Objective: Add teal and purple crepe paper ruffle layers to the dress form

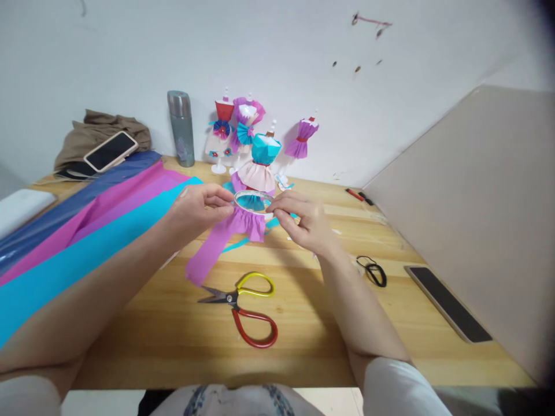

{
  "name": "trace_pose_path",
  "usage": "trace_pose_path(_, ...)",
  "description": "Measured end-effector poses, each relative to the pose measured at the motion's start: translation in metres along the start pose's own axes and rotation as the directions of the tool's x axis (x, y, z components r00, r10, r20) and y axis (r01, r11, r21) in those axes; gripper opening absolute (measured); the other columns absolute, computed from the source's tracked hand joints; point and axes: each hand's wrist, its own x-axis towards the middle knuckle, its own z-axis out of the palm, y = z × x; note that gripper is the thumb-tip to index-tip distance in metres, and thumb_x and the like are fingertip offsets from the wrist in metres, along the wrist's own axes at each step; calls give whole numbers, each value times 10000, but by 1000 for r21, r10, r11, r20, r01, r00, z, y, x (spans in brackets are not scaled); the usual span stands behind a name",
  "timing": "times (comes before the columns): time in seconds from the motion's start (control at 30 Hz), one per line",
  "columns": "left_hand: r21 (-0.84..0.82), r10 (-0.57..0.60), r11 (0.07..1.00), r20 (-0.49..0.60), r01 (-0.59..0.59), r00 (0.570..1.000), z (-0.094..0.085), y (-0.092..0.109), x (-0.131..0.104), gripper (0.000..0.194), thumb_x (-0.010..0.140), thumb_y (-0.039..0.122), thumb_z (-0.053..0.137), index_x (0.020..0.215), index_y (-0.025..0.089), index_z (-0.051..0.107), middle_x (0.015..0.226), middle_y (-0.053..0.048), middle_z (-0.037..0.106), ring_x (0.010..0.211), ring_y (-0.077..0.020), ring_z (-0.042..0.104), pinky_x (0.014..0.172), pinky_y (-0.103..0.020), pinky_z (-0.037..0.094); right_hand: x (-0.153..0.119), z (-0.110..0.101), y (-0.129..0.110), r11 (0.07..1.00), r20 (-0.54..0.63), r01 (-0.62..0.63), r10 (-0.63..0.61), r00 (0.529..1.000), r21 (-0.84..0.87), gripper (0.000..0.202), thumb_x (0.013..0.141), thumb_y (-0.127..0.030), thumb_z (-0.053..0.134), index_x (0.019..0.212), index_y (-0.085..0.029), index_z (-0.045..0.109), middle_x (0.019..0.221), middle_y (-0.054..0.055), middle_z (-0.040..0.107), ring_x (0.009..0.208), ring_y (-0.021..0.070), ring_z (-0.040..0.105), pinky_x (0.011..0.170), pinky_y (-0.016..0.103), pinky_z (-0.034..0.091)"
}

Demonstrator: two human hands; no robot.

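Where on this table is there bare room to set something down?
Bare table shows between left forearm and scissors; also between right forearm, black bands and rightmost phone. Crowded: left side, under coloured sheets; back, with bottle and dressed figures; around left hand and right hand, with ring and purple strip.

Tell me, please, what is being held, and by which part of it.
A white ring: the left hand holds one side of its rim, the right hand the opposite side.

Beyond the scissors (231,299), ring (255,193) partly hidden by right hand (302,218); left of the scissors, edge-cropped white box (23,209).
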Motion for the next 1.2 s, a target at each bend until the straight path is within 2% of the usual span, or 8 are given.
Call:
trace_pose_path(0.17, 2, -10, 1000, 19, 10, 1000, 4, -4, 3, 173, 628, 318, 699, 730, 181, 674, 617, -1, 679, 592, -130, 612, 553, -235, 449, 3, -3, -10, 998, 12, 26, -25, 1000, -53, 207, 928, -139, 484, 828, -176, 662, 798, 60, 665, 716, 165, 625, 663, 297, 480)
trace_pose_path(0.33, 32, 49, 998, 59, -51, 997, 7, -16, 9, 186, 624, 361, 680, 652, 182, 640, 546, 14, 600, 533, -108, 510, 510, -232, 379, 3, -5, -13, 996, 46, 10, -6, 999, -90, 213, 926, -145, 475, 824, -185, 657, 804, 60, 662, 709, 164, 607, 650, 296, 454)
trace_pose_path(0.5, 88, 46, 995, 93, -54, 995, 9, -19, 10, 172, 627, 333, 659, 577, 176, 610, 554, 8, 582, 536, -108, 477, 496, -236, 348, 4, -10, -17, 991, 138, -86, 100, 985, -99, 218, 913, -152, 475, 789, -183, 651, 765, 52, 645, 674, 155, 570, 621, 287, 405)
trace_pose_path(0.63, 93, 37, 994, 147, -51, 988, 12, -15, 6, 136, 619, 293, 618, 555, 178, 584, 576, 11, 597, 551, -112, 498, 501, -234, 354, 5, -16, -21, 965, 248, -208, 244, 938, -161, 252, 918, -165, 481, 712, -171, 626, 694, 36, 606, 612, 136, 506, 594, 281, 336)
trace_pose_path(0.77, 39, 25, 999, 207, -34, 978, 14, -14, 4, 139, 629, 289, 613, 560, 178, 564, 718, -36, 690, 692, -161, 614, 615, -275, 475, 4, -19, -21, 938, 283, -278, 329, 901, -208, 273, 923, -183, 501, 678, -167, 619, 662, 36, 601, 616, 142, 489, 605, 295, 300)
trace_pose_path(0.87, -33, 65, 998, 218, -59, 974, 12, -17, 7, 158, 639, 295, 645, 570, 172, 573, 872, -74, 729, 828, -204, 661, 716, -321, 527, 4, -21, -20, 944, 274, -286, 322, 906, -164, 254, 926, -192, 509, 718, -168, 652, 675, 32, 623, 626, 141, 490, 616, 296, 302)
trace_pose_path(1.0, -92, 146, 988, 238, -127, 960, 4, -21, 13, 167, 645, 284, 695, 580, 166, 597, 1093, -97, 725, 985, -239, 669, 808, -346, 527, 4, -23, -15, 955, 262, -289, 297, 918, -67, 256, 936, -227, 501, 792, -150, 698, 687, 30, 641, 617, 135, 506, 601, 287, 322)
trace_pose_path(1.2, -194, 142, 980, 486, -52, 862, -7, -18, 14, 188, 749, 275, 701, 640, 179, 582, 1222, -104, 725, 1171, -278, 646, 920, -382, 501, 1, -17, 1, 909, 199, -379, 344, 918, 174, 248, 919, -280, 532, 1007, -154, 727, 874, 45, 722, 701, 136, 579, 651, 280, 432)
